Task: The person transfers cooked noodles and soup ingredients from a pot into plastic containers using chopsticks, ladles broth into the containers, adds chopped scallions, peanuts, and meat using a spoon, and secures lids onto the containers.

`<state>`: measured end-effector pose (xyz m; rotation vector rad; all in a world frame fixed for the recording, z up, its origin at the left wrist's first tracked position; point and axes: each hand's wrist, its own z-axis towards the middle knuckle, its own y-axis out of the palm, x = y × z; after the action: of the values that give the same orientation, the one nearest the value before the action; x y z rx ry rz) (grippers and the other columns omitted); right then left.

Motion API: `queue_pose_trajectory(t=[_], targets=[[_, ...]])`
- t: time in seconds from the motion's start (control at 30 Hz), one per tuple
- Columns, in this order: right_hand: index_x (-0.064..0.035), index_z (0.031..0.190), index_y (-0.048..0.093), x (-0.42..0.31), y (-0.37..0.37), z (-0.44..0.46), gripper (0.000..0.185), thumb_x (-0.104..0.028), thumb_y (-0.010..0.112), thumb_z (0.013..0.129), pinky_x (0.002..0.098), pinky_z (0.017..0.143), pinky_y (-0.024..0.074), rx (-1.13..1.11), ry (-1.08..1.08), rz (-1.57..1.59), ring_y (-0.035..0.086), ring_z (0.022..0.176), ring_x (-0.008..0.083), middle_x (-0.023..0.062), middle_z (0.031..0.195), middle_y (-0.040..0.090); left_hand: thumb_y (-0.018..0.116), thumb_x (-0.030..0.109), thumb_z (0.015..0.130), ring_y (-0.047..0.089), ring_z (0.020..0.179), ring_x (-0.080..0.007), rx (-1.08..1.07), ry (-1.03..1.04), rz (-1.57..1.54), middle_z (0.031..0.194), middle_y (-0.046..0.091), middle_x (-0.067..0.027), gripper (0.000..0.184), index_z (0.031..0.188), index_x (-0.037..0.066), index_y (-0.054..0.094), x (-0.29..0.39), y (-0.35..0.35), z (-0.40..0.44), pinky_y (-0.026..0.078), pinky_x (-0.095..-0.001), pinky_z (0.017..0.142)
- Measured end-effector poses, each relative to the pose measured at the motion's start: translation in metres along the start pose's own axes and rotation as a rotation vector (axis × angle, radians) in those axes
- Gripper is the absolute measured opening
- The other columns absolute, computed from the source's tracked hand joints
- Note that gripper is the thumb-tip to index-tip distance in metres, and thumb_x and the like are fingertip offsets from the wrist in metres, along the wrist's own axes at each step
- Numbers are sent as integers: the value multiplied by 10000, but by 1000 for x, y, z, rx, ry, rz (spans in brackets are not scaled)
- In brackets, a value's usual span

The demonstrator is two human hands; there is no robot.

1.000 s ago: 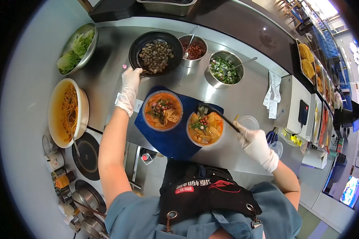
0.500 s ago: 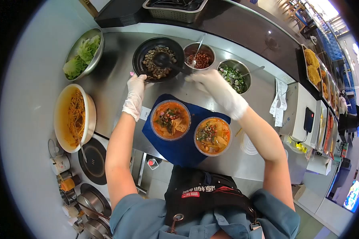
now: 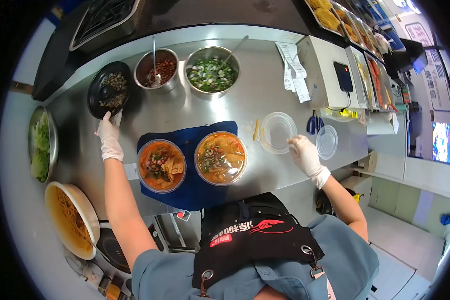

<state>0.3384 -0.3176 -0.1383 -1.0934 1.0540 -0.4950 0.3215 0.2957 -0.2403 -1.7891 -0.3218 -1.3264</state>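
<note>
My left hand (image 3: 109, 136), in a clear glove, grips the near rim of a black bowl (image 3: 93, 100). The bowl holds chopped brownish pieces and a black ladle (image 3: 106, 92). My right hand (image 3: 307, 156), also gloved, has its fingers curled together at the right rim of a clear plastic lid (image 3: 274, 131) on the counter. Two round tubs of red-orange soup, the left tub (image 3: 162, 166) and the right tub (image 3: 221, 158), stand without lids on a dark blue cloth (image 3: 195, 196). Both soups carry toppings, with yellow sheet-like pieces.
A steel pot of peanuts (image 3: 166, 70) and a steel bowl of chopped greens (image 3: 212, 75) stand behind the tubs, each with a spoon. Blue-handled scissors (image 3: 313, 124) and a second lid (image 3: 327, 142) lie rightward. A noodle bowl (image 3: 92, 225) and lettuce bowl (image 3: 41, 142) are left.
My right hand has left the ladle, which now rests in the black bowl, and moved right to the lid. My left hand stays on the bowl. The view has shifted rightward.
</note>
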Motion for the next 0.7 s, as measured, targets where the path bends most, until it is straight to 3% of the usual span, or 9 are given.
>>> queue_pose_trajectory(t=[0.07,0.13,0.2,0.27,0.4,0.53,0.7], targets=[[-73,950,607,21,14,-27,202,-86,624,748,387,690,470,-76,-205,-397,578,847,251,76,942,587,577,146,911,635,981,-283,22,-254,-349,1124,614,-169,332,1145,-83,522,12,4,1,561,-357,818],[-69,948,603,42,38,-45,207,-108,609,745,383,697,461,-113,-216,-502,561,871,247,77,971,573,571,181,945,653,949,-294,60,-510,-692,1102,622,-166,334,1167,-63,516,20,0,-1,563,-357,804],[-64,947,598,52,47,-48,215,-131,595,743,378,705,451,-148,-248,-594,544,896,243,78,1000,559,572,175,948,668,892,-270,93,-458,-624,1076,626,-156,307,1152,-50,528,21,-14,-11,556,-328,759],[-75,914,603,60,51,-49,202,-134,623,721,368,696,448,-152,-302,-540,538,841,243,68,1012,549,568,180,950,662,899,-245,248,-184,-514,1096,624,-151,329,1187,-45,529,42,-32,-49,544,-318,757],[-62,919,592,80,37,-54,187,-125,595,742,369,688,447,-181,-387,-498,532,871,232,80,1020,539,499,133,976,625,930,-170,311,37,-296,1117,625,-117,301,1223,-31,552,128,-52,-179,505,-276,810],[-50,897,574,80,5,-59,159,-99,611,751,391,695,455,-182,-503,-393,538,841,251,98,1076,541,488,96,980,603,859,-126,293,89,-192,1037,638,-70,260,1197,-12,583,136,-45,-287,495,-262,789],[-48,897,561,1,-64,-41,209,-60,656,712,367,701,481,-237,-690,-129,579,823,259,101,1052,586,500,74,978,602,830,-110,-20,-122,-390,994,637,-61,231,1172,11,607,121,-3,-402,494,-243,726]])
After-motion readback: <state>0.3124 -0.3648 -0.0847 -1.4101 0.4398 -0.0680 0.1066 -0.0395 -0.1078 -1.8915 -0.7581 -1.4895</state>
